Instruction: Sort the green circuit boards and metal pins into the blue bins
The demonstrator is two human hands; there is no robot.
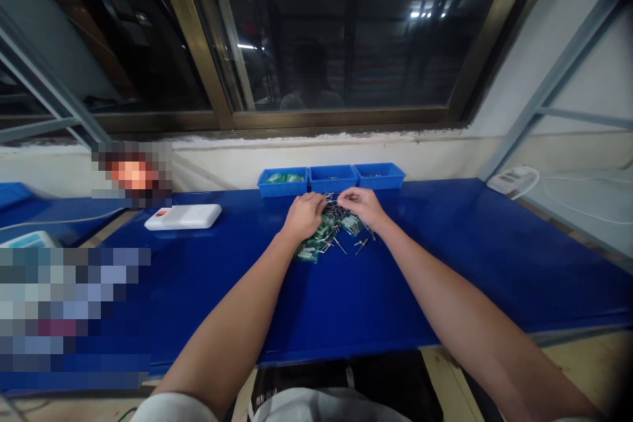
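Observation:
A pile of thin metal pins [340, 245], shaped like blind rivets, lies on the blue table with small green-tinted plastic packets [324, 232] among it. My left hand [304, 216] rests at the pile's left side, its fingers curled down; whatever is under them is hidden. At the far right of the pile, my right hand [364, 206] has thumb and fingertips pinched together, too small to show what is between them. Just beyond both hands stand three blue bins: the left bin [283, 191] holds green packets, while the middle bin [333, 182] and right bin [380, 182] hold small metal pieces.
On the blue table [366, 310], a white oblong device [182, 217] lies to the left. A white power strip [513, 179] with a cable sits at the back right. Behind the table are a wall and a dark window [366, 33]. Blurred patches cover areas at left.

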